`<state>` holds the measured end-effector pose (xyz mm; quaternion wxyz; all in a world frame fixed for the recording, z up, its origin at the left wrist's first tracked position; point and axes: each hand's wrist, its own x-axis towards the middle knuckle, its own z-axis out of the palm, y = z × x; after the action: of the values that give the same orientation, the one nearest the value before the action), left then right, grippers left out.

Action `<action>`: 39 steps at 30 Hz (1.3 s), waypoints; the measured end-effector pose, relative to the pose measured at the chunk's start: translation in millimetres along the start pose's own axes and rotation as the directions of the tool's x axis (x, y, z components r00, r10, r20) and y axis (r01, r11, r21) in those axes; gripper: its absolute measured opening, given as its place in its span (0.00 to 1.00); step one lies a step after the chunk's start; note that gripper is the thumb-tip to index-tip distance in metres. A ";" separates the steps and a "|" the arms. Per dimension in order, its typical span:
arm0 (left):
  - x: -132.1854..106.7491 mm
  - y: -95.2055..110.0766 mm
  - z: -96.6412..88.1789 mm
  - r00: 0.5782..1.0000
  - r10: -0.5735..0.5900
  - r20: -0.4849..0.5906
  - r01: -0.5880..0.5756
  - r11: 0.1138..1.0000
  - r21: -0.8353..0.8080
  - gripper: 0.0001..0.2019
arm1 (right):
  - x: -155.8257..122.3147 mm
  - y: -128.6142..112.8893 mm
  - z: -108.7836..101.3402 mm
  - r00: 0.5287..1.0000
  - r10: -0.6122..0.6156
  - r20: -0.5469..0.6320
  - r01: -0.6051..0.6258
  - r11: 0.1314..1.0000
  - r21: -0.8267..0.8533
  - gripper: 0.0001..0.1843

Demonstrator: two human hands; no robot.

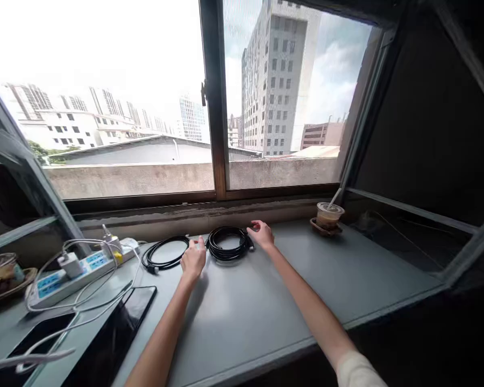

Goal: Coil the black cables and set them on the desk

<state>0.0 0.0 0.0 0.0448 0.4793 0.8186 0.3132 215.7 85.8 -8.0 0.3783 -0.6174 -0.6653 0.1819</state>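
Observation:
A thick coil of black cable [228, 257] lies flat on the grey tabletop [242, 312], a connector showing at its right side. My right hand [263, 235] is just beside that coil's right edge, with thumb and fingers apart and nothing seen in them. On the coil's other side is my left hand [193, 259], between it and a thinner loop of black cable [161, 266]. Its thumb and index finger are raised and apart; the other fingers are partly hidden. Whether either hand touches a cable I cannot tell.
At left stands a white power strip [66, 285] with plugs and tangled white cords [80, 309]. A dark-screened tablet [113, 333] lies in front of it. A lidded drink cup [329, 214] with a straw sits at the back right. Windows [220, 97] rise behind the table.

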 end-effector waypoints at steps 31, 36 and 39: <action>0.5 -51.2 6.0 0.992 0.114 -0.050 -0.090 0.933 0.349 0.21 | -40.3 22.0 -4.9 0.989 0.125 0.076 -0.113 0.983 -0.141 0.13; -0.5 -47.8 3.2 0.988 0.152 -0.021 -0.131 0.908 0.398 0.23 | -42.0 21.9 -6.5 0.989 0.134 0.058 -0.129 0.988 -0.079 0.13; -2.7 -47.6 1.4 0.987 0.161 -0.021 -0.139 0.906 0.399 0.23 | -42.4 23.2 -5.1 0.991 0.125 0.045 -0.123 0.991 -0.053 0.13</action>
<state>-34.0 -17.9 -28.2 -0.0991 0.5314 0.8266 0.1563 233.2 48.0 -32.9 0.3345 -0.6623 -0.6389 0.2033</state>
